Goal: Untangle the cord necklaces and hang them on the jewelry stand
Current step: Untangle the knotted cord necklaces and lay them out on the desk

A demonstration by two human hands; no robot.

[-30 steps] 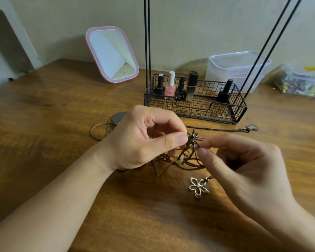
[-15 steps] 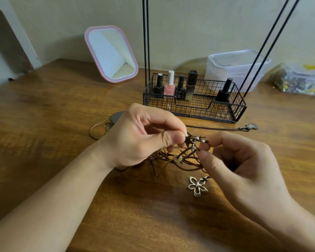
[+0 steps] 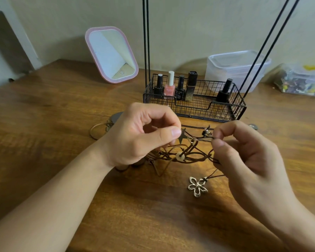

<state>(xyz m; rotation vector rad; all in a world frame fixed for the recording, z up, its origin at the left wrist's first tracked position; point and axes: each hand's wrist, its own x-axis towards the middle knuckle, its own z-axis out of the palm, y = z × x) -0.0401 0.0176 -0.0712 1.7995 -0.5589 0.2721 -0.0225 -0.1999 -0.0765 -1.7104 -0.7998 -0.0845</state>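
My left hand (image 3: 135, 135) pinches the star charm (image 3: 181, 136); the tangled necklaces (image 3: 185, 154) lie on the table (image 3: 62, 110) between my hands, before the stand (image 3: 195, 104). My right hand (image 3: 247, 153) pinches a dark cord (image 3: 206, 140).

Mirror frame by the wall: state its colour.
Pink, seen in the head view: the mirror frame borders a pale glass.

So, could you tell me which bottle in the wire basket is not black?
The pink nail polish bottle with the white cap, second from the left; the others are dark.
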